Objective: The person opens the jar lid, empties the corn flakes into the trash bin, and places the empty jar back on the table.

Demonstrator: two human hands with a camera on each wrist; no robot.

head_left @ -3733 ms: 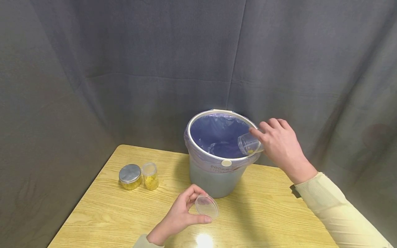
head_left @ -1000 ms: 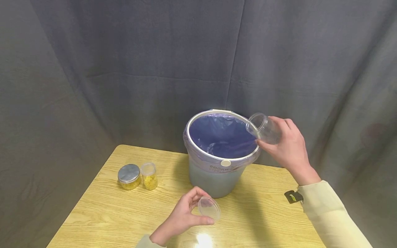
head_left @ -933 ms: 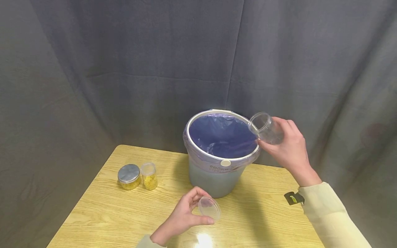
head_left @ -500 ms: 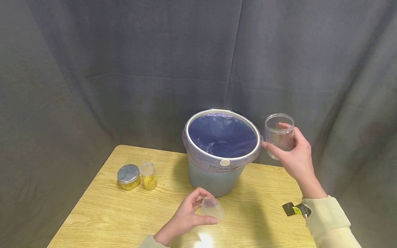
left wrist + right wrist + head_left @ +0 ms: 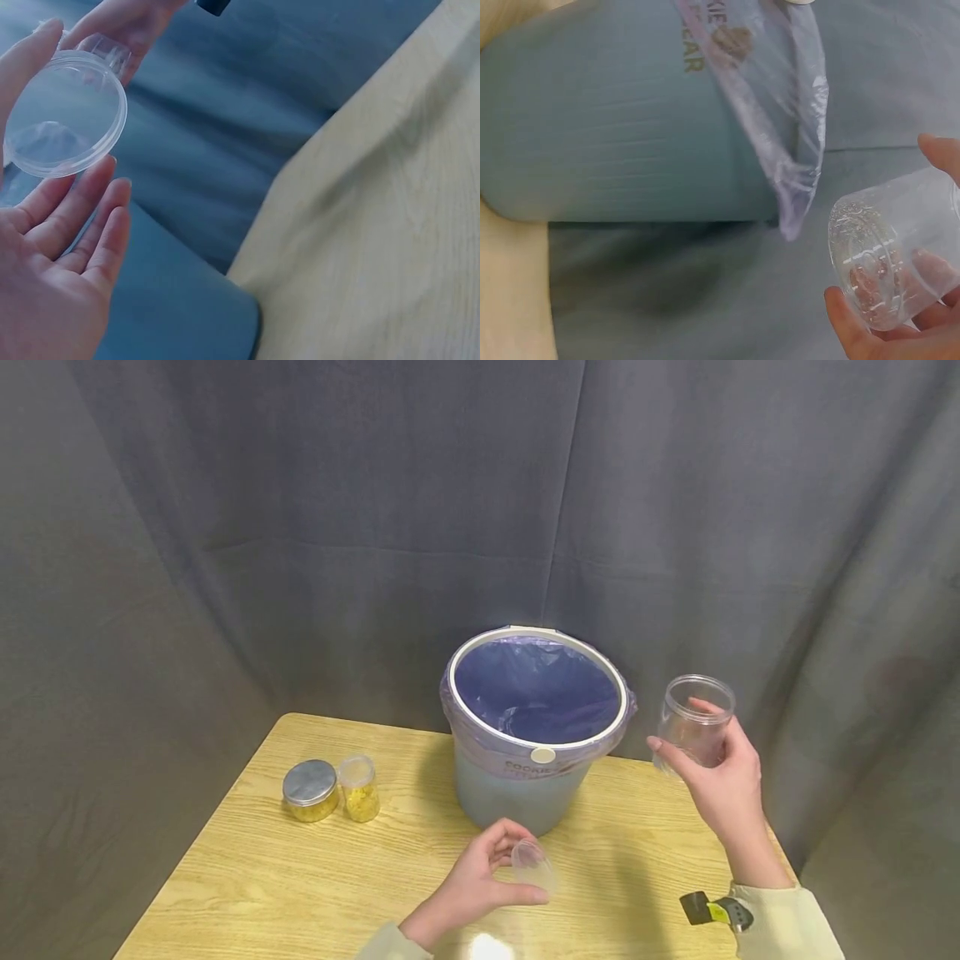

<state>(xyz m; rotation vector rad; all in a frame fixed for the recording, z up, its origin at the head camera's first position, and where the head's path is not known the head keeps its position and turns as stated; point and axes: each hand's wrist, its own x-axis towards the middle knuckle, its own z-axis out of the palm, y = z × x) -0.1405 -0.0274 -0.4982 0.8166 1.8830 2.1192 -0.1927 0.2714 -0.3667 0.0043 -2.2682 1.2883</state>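
Curving round a jar, the right grip holds it right of the bin; in front, the left grip pinches a lid.

The round, grey-blue plastic bucket says "COOKIE" under its see-through purple plastic bag; lower down, "BEAR"; the letters between are too blurry.

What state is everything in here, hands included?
Clear jar: uncapped, near upright, looks empty
Lid: off, tilted
Bin: uncovered, lined with a bag
Tall jar: capped, yellow bits inside
Wide jar: capped, yellow bits inside
Left hand: holding the lid
Right hand: holding the clear jar
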